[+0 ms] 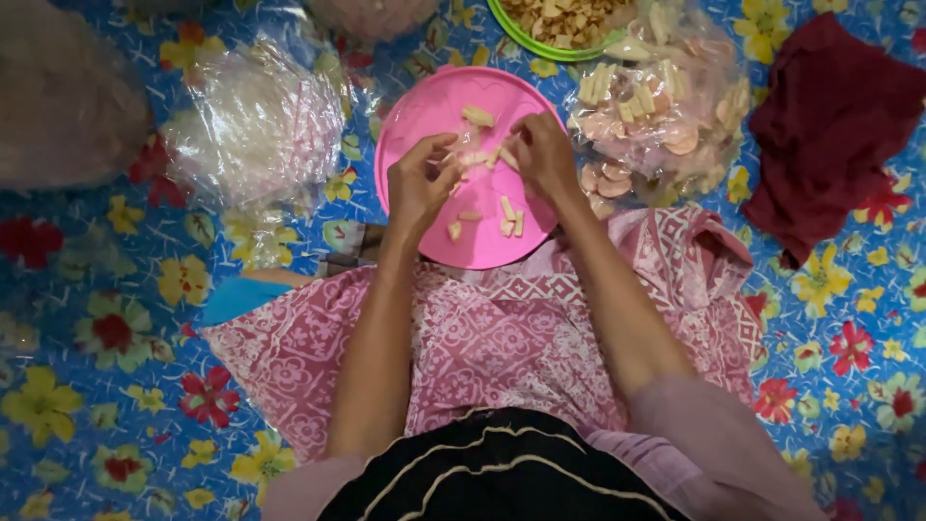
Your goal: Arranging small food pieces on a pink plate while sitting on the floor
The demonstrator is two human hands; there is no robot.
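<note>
A round pink plate (424,111) lies on a blue flowered mat in front of my lap. Several small pale cracker pieces (509,216) are scattered on it. My left hand (420,183) and my right hand (542,150) hover over the plate's middle, fingertips close together, pinching small cracker pieces (479,156) between them. One more piece (477,117) rests near the plate's far side.
A clear bag of crackers (656,116) sits right of the plate, a green bowl of pieces (555,29) behind it. Crumpled clear plastic bags (256,125) lie at left. A dark red cloth (830,125) is at far right. My pink patterned skirt (502,338) covers my lap.
</note>
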